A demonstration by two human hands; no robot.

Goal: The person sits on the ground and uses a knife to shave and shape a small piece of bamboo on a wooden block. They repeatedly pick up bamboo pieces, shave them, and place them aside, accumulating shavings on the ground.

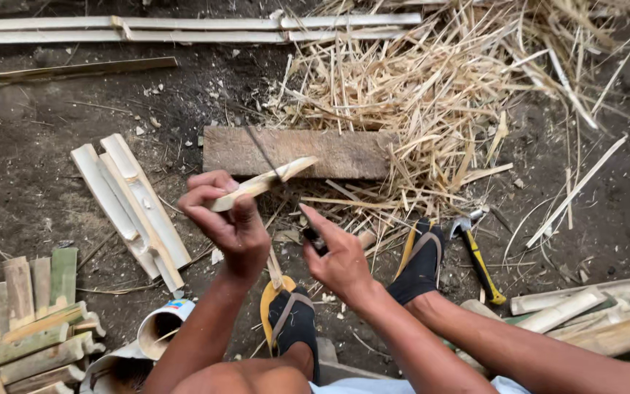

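My left hand point(229, 219) grips a short pale bamboo strip point(271, 180), held slanting up to the right above a flat wooden board point(344, 153). My right hand point(338, 257) is closed on the dark handle of a thin blade point(265, 159), which runs up and to the left and crosses the strip. My feet, in dark socks and yellow sandals point(283, 312), rest on the dirt below my hands.
A heap of pale bamboo shavings point(432, 87) lies at upper right. Split bamboo pieces point(129, 201) lie to the left, shorter greenish pieces point(30, 314) at lower left. A yellow-handled hammer point(479, 255) is at right; long slats point(184, 29) run along the top.
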